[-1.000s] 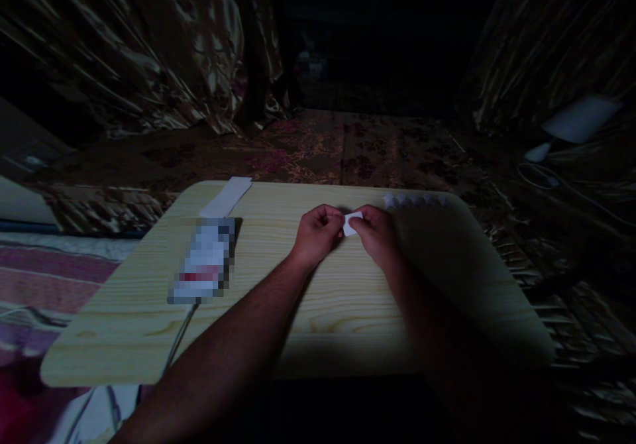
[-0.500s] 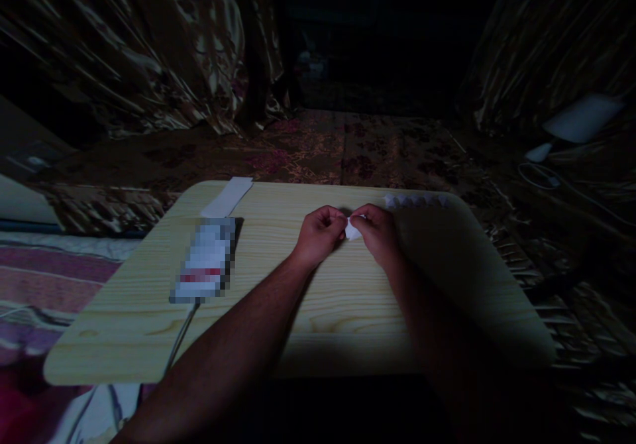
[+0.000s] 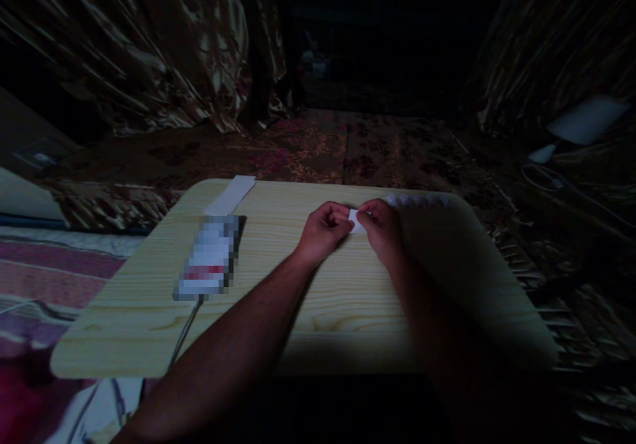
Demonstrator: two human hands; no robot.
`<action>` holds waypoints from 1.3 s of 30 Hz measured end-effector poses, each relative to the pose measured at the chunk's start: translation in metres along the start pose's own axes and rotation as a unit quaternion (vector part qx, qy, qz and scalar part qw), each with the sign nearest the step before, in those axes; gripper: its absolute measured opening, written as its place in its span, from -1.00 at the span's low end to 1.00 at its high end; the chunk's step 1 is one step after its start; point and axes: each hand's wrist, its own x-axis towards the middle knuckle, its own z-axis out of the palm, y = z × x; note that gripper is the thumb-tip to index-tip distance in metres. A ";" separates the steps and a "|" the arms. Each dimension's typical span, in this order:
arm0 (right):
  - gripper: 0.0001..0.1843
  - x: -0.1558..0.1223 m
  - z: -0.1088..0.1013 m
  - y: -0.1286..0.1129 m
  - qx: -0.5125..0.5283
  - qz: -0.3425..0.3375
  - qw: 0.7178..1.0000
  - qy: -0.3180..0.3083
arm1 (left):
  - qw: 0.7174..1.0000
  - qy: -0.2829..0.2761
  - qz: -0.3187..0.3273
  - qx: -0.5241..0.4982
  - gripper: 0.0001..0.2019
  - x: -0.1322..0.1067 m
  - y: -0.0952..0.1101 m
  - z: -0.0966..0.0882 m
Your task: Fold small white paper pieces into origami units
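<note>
Between my two hands is a small white piece of paper [image 3: 356, 222], held just above the wooden table near its far side. My left hand [image 3: 325, 230] pinches its left edge between thumb and fingers. On the other side, my right hand [image 3: 381, 226] grips the right edge, thumb in front. Part of the paper is hidden by the fingertips. Just beyond my right hand, a row of several small folded white paper pieces [image 3: 420, 201] lies along the table's far edge.
White paper strips [image 3: 231, 194] lie at the far left of the light wooden table [image 3: 278, 291]. Nearer stands a pixelated device, apparently a phone [image 3: 209, 258], with a cable [image 3: 185, 331] running off the front edge. A white lamp [image 3: 589, 120] is at the right, beyond the table.
The paper between my fingers has turned and now shows a squarer face. My hands have shifted slightly and sit a bit farther apart; both still hold it.
</note>
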 end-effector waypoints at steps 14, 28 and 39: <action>-0.89 -0.002 0.002 -0.003 -0.021 0.029 0.998 -0.051 | 0.998 0.048 0.018 0.024 -0.82 0.003 0.002 -0.005; -0.84 -0.002 0.002 -0.003 0.051 0.058 0.996 -0.049 | 1.000 0.022 0.008 -0.021 -0.56 0.003 0.000 -0.005; -0.88 0.000 0.001 -0.005 0.032 0.054 0.997 -0.034 | 1.000 0.018 0.003 -0.024 -0.49 0.004 -0.001 -0.006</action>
